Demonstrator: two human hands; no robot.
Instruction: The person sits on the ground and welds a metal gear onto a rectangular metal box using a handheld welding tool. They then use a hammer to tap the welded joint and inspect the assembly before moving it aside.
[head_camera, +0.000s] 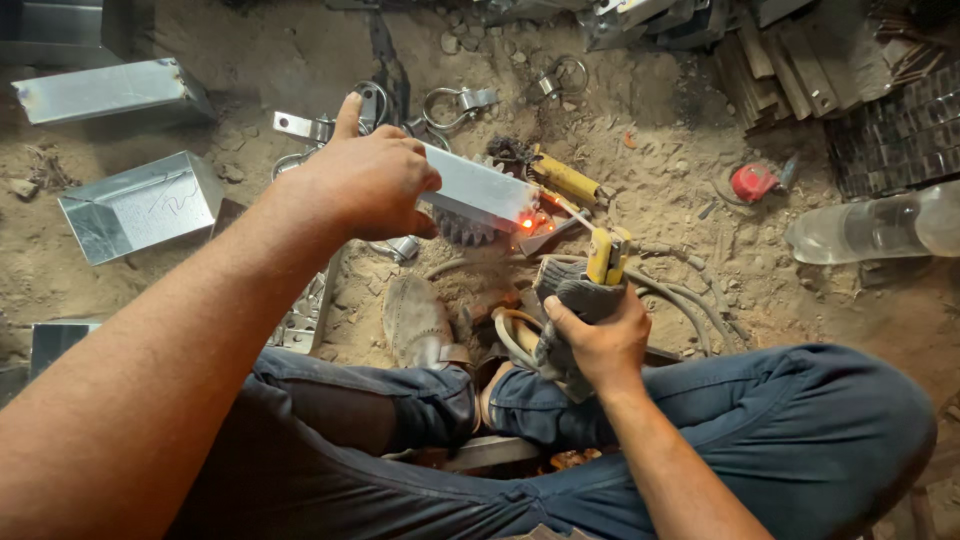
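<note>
Your left hand (365, 180) clamps the stiff, light sheet-metal channel (478, 190) at its cool end – far from the glowing corner – just above the toothed gear (462, 230), while your right hand (597, 340) wraps tight around the yellow electrode holder (606, 257) below it.

Both arms bare right up, no sleeves, gloves, watch or rings on the left hand (365, 180) or right hand (597, 340). Below the hands: dusty dark blue jeans (800, 430), pretty worn, and a grubby tan sandal (418, 322) caked in dirt.
</note>
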